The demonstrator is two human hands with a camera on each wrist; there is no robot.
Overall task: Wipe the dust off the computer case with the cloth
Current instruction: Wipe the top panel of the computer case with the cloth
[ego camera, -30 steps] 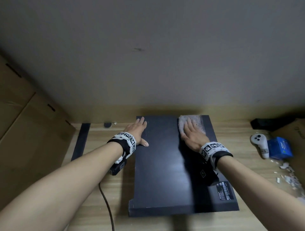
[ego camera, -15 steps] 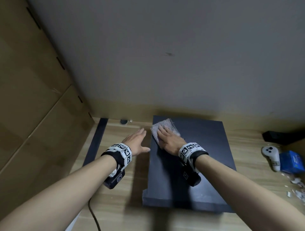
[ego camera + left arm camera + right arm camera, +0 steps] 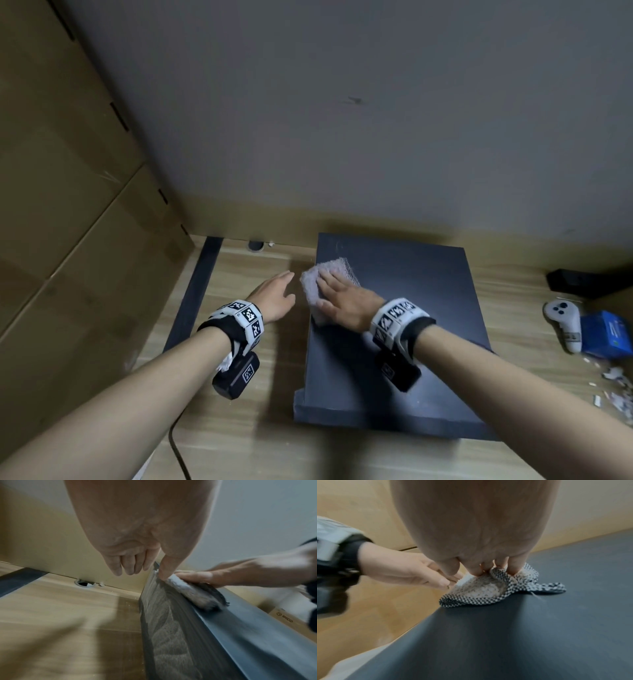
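Observation:
A black computer case (image 3: 414, 346) lies flat on the wooden surface. A grey-white cloth (image 3: 313, 286) sits at its far left edge, slightly overhanging the side. My right hand (image 3: 337, 296) lies on the cloth with straight fingers and presses it onto the top panel. In the right wrist view the fingertips (image 3: 477, 572) bunch the checked cloth (image 3: 479, 589) against the case (image 3: 505, 635). My left hand (image 3: 277, 293) is open beside the case's left side, over the wood, holding nothing. In the left wrist view its thumb (image 3: 163, 573) is next to the cloth (image 3: 188, 589) at the dusty case wall (image 3: 164, 635).
Cardboard boxes (image 3: 68, 212) wall off the left and a grey wall (image 3: 342, 120) stands behind. A black strip (image 3: 198, 287) and a cable hole (image 3: 255, 245) lie at the far left. To the right are a white controller (image 3: 565, 323), a blue box (image 3: 606, 335) and paper scraps (image 3: 613, 387).
My right hand has slid the cloth from the far right corner across to the left edge, then a little nearer. My left hand has come off the case to its left side.

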